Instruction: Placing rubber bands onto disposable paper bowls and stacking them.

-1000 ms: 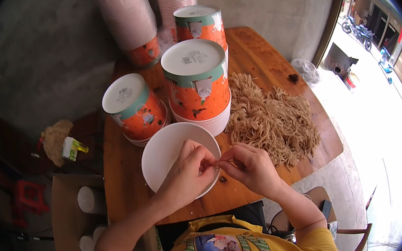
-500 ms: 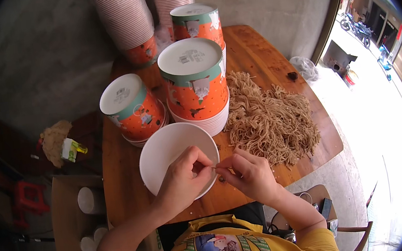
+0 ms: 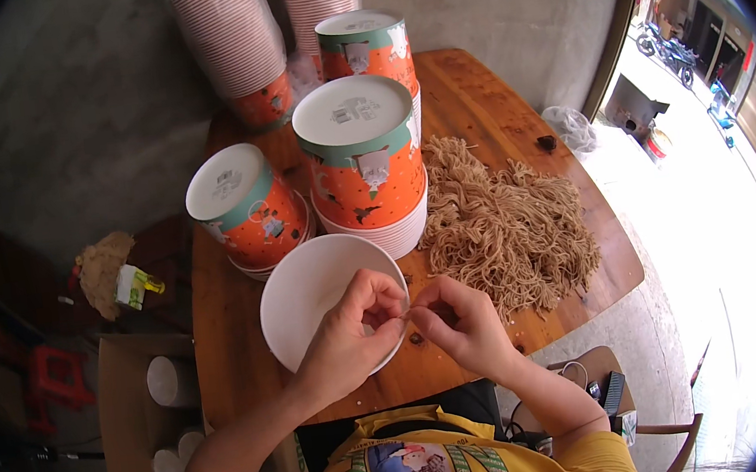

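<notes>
Left hand (image 3: 345, 338) and right hand (image 3: 463, 327) pinch together over the bowl (image 3: 285, 304), grip contents indiscernible, apparently doing fine fingerwork; the next move likely requires precision.

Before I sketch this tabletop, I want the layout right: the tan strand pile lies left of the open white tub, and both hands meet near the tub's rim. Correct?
The side is wrong: the head view shows the tan strand pile right of the open white tub. The rest stands.
</notes>
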A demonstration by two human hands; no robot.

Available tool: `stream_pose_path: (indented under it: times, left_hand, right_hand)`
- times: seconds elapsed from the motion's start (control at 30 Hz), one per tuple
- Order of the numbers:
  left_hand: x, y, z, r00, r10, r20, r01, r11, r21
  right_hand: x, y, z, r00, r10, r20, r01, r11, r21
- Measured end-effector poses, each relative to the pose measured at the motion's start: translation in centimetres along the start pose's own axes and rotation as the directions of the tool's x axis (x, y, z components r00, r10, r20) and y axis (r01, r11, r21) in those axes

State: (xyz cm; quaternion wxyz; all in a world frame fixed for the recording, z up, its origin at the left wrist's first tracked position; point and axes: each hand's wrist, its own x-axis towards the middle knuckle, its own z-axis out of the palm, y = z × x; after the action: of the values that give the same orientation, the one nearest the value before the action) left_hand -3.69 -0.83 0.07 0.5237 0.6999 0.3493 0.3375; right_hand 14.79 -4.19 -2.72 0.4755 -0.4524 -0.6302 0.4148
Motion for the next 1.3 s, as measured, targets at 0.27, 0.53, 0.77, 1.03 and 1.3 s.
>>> stream_pose_path:
  times: [0.27,0.53,0.77,1.03,1.3]
  left_hand:
    - [0.2,-0.4,-0.5,0.998,0.003,0.065,0.002,0.997,-0.081]
    - [0.2,0.5,-0.4,0.996,-0.037,0.086,0.039,0.999,-0.014]
    - [0.4,0.1,-0.5,0.993,-0.085,0.077,0.094,0.988,-0.122]
    - [0.4,0.1,-0.5,0.991,-0.104,0.089,0.115,0.985,-0.128]
    - [0.3,0.5,0.5,0.993,-0.032,0.110,0.031,0.999,0.008]
  right_hand:
    - [0.4,0.1,-0.8,0.924,0.335,0.185,-0.382,0.789,0.481]
    - [0.2,0.3,0.1,0.988,0.149,0.053,-0.158,0.936,0.315]
    - [-0.1,0.8,0.1,0.994,-0.012,-0.113,0.024,0.994,0.106]
    - [-0.6,-0.6,-0.8,0.945,-0.310,-0.100,0.280,0.930,-0.236]
    - [-0.3,0.2,-0.3,0.958,-0.279,-0.068,0.253,0.931,-0.262]
